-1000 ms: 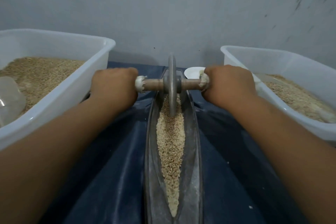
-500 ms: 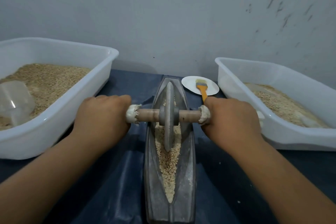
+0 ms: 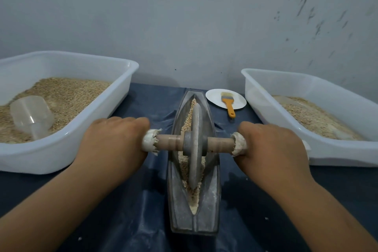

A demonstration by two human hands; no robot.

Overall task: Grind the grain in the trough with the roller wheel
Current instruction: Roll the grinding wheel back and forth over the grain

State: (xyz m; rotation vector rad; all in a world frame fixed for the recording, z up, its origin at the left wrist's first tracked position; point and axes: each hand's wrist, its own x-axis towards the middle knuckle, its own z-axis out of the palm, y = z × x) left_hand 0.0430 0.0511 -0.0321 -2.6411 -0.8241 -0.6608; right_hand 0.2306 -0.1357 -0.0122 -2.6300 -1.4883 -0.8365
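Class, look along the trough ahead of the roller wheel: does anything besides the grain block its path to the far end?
Nothing visible does. The roller wheel stands in the trough with only grain ahead of it. The brush on its white plate lies outside, beside the far end. Left hand and right hand grip the axle ends.

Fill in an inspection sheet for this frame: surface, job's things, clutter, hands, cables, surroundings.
Surface: dark blue sheet, wrinkled, with pale specks.
Job's things: metal trough holds grain; roller wheel stands in it on a wooden axle.
Clutter: left tub with grain and a clear scoop; right tub with grain; white plate bearing an orange brush.
Hands: left hand and right hand each grip an axle end.
Cables: nothing seen.
Surroundings: grey wall, scuffed at right.
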